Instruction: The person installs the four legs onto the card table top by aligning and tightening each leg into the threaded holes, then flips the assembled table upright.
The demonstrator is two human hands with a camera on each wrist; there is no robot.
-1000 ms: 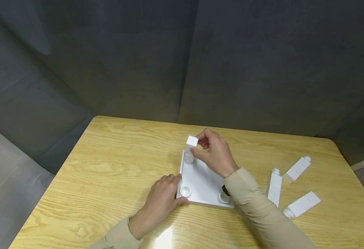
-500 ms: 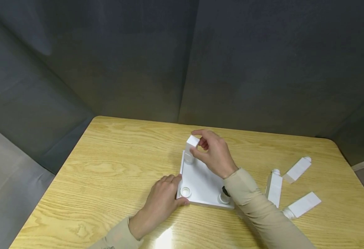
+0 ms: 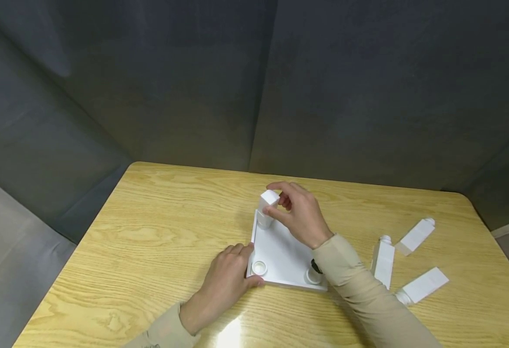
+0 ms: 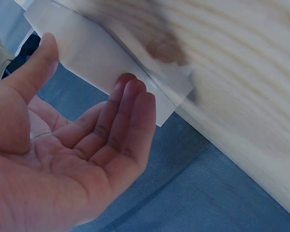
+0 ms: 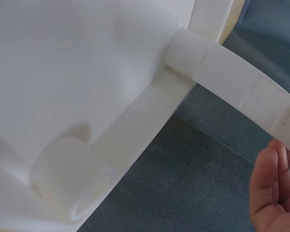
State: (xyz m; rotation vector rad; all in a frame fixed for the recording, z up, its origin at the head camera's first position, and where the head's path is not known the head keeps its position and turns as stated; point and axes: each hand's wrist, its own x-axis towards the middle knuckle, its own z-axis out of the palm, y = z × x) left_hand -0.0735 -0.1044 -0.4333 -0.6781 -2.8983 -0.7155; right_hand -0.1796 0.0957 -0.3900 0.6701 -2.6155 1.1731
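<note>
A white square panel [image 3: 282, 251] with raised edges lies on the wooden table, round sockets showing at its corners. At its far left corner a white square table leg [image 3: 268, 202] stands upright on a socket; in the right wrist view the leg [image 5: 227, 75] meets the round socket [image 5: 186, 50]. My right hand [image 3: 302, 212] holds the leg near its top, thumb on the near face and index finger behind. My left hand [image 3: 225, 278] grips the panel's near left corner between thumb and fingers, beside an unfilled socket [image 3: 259, 268].
Several white legs lie on the table to the right: one leg [image 3: 383, 263] near my right sleeve, one [image 3: 416, 237] farther back, one [image 3: 424, 285] nearer. Another socket [image 3: 312, 276] sits by my right wrist. Dark curtains [image 3: 263, 87] hang behind the table [image 3: 158, 232].
My right index finger has shifted from the leg's right side to behind its top. The leg has turned slightly on its upright axis. My left hand and the panel have stayed put.
</note>
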